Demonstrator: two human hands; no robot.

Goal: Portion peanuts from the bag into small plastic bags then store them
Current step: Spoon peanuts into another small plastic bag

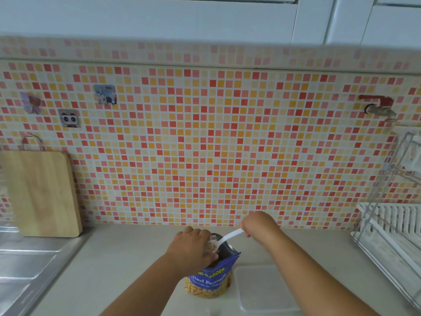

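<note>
A home kitchen: a red, orange and cream mosaic tile wall (205, 144) runs under white cupboards (159, 17). A wooden chopping board (38, 192) leans beside a steel sink (27, 258), and a wire dish rack (391, 224) stands on the pale tabletop (127, 254) below a wall tap (380, 108).

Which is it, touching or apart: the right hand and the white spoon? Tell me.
Touching. The head view shows the right hand gripping the white spoon by the end of its handle.

Centre: peanut bag (209, 281) on counter (127, 270); container (266, 290) just right of it
Left: sink (27, 265); cutting board (41, 192) behind it, against wall (205, 144)
Right: dish rack (391, 224)
</note>
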